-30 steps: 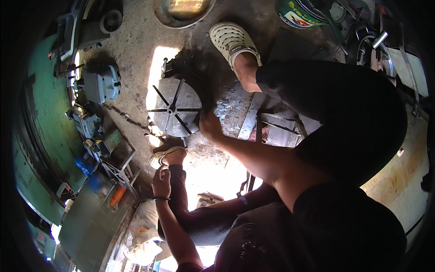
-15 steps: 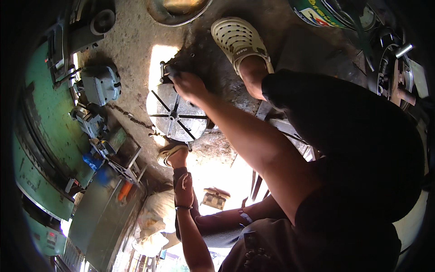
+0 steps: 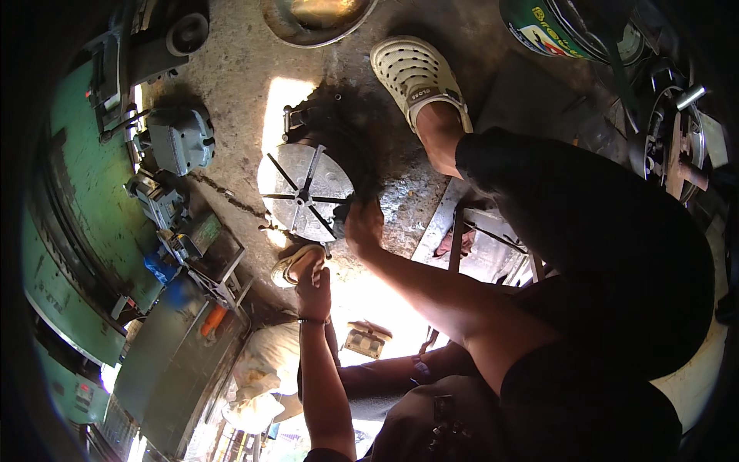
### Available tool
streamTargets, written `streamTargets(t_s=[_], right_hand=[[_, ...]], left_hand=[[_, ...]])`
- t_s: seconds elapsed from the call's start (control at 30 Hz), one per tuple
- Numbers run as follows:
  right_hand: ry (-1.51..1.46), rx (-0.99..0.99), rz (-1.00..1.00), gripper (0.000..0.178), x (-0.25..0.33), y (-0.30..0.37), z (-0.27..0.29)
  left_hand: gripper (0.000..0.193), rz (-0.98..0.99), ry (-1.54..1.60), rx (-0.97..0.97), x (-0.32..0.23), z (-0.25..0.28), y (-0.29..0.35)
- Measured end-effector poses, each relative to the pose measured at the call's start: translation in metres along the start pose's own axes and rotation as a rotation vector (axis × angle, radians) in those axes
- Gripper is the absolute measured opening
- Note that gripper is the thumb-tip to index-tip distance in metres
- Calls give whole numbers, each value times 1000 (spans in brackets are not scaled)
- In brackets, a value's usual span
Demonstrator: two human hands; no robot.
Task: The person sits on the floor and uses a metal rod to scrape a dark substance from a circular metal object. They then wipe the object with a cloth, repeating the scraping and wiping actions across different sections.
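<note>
Here's the centrepiece: a round grey metal disc (image 3: 329, 168), flat and scuffed, dark straight slots fanning like spokes from a small central hub, sitting low over the rough, stained concrete floor (image 3: 239, 92). In comes the right hand (image 3: 365, 223), right up against the disc's right-hand edge, its fingers bent and lost in shadow; how far they close, or what they grip, I cannot tell. And the left hand (image 3: 314, 291), a dark band at its wrist, hangs just below the disc, in front of the cream perforated clog (image 3: 283, 271) on the left foot, fingers loosely curled, nothing visible in them, though the palm is hidden.

Over to the containers! At the top edge, a shallow round metal pan (image 3: 271, 25) with a smooth curved rim shows something glossy and amber-brown inside; liquid or solid, I can't say. Upper right, a green round bucket (image 3: 531, 15) wears a bright label, its contents too dark to read. Out left, a blocky blue-grey metal casting (image 3: 175, 145) stands near the chipped green painted machine (image 3: 92, 208).
</note>
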State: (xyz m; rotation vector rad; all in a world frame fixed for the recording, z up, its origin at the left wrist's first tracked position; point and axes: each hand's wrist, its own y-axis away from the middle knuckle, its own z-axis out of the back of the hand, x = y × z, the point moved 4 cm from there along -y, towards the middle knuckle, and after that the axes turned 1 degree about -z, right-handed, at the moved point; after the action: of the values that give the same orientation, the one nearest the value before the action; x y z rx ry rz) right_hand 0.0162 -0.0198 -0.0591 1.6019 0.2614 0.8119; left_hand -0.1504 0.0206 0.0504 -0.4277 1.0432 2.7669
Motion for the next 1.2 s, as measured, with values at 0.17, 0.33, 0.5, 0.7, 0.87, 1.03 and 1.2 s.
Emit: streamTargets(t_s=[0.17, 0.33, 0.5, 0.7, 0.87, 1.03, 1.2], right_hand=[[44, -317, 225, 38, 5, -16, -14], [220, -218, 547, 33, 56, -44, -11], [539, 369, 558, 23, 145, -93, -34], [126, 30, 1075, 25, 89, -76, -2], [373, 418, 598, 23, 136, -84, -27], [223, 178, 913, 29, 129, -73, -19], [607, 410, 707, 40, 133, -95, -35]], left_hand=[[50, -219, -51, -249, -16, -6, -64], [88, 0, -175, -291, -28, -15, -132], [123, 7, -217, -125, -19, -43, -155], [126, 158, -324, -17, -29, -29, -155], [124, 107, -277, -54, -25, -35, -159], [126, 203, -354, 11, -28, -33, -158], [127, 153, -314, -19, -44, -33, -158]])
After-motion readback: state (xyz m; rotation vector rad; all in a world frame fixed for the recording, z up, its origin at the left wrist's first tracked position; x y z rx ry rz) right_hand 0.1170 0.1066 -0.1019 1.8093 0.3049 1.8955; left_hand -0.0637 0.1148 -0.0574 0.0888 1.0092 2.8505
